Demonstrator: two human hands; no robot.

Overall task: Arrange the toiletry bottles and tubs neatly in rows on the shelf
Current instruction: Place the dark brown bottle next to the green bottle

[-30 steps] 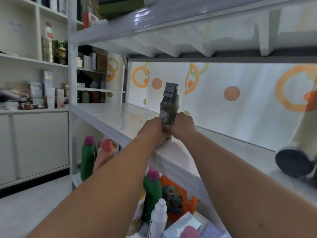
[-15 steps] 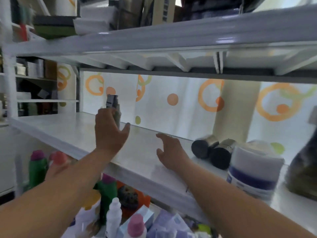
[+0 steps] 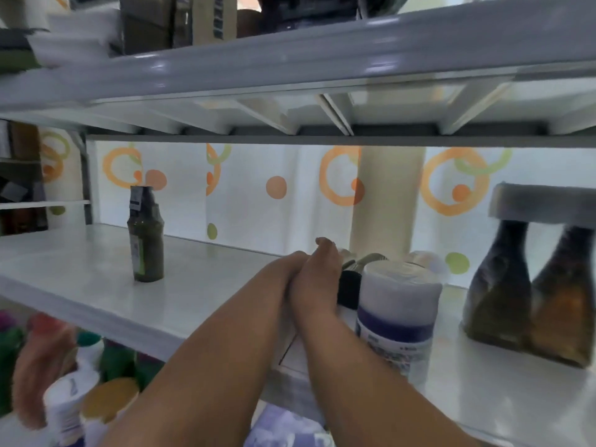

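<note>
Left hand [image 3: 283, 272] and right hand [image 3: 319, 277] press together at the lying dark bottles [image 3: 350, 287] on the shelf [image 3: 96, 285]; whether the fingers [image 3: 326, 250] grip, I cannot tell; the right forearm crowds the tub [image 3: 398, 314] and could nudge it over the edge.

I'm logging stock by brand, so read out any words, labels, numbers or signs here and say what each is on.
No text is legible in this frame.
Green bottle: neck tag and side sticker carry print, too blurred to read.
White tub: small print below its purple band, blurred.
Beige box on the upper shelf: barcode-like marks, unreadable.
</note>
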